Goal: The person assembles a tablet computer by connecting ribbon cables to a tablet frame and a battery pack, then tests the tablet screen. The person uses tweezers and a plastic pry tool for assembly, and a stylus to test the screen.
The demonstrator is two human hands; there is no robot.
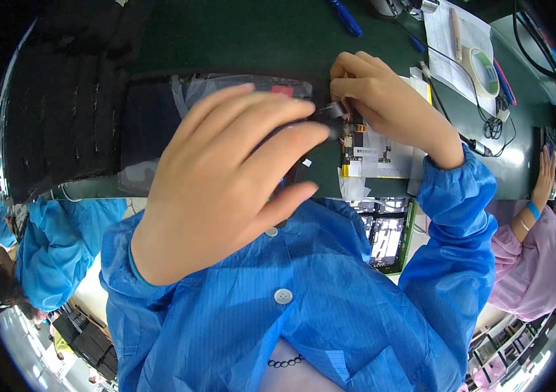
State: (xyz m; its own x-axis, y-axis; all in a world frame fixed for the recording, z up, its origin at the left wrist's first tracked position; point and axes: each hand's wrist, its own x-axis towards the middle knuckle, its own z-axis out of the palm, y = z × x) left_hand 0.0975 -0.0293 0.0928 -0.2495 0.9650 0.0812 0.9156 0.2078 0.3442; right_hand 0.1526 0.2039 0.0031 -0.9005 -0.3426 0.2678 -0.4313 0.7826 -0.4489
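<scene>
My left hand (225,163) hovers over a dark flat panel (144,124) with clear film at its edge. Its fingers are stretched and apart, the tips smeared by motion. Farther right, my right hand (386,98) bends over a device with a small circuit board (350,147) and a pale, yellow-edged flat part (386,160). Its thumb and fingers are pinched together; whatever lies between them is hidden. A small blurred dark piece (334,111) sits between the two hands, and I cannot tell whether either one touches it.
Black slotted material (62,111) covers the left of the green table (245,39). Blue pen-like tools (348,18) lie at the back. On the right are paper (438,32), a tape roll (482,72) and cables (497,127). People sit on both sides, one in pink (529,261).
</scene>
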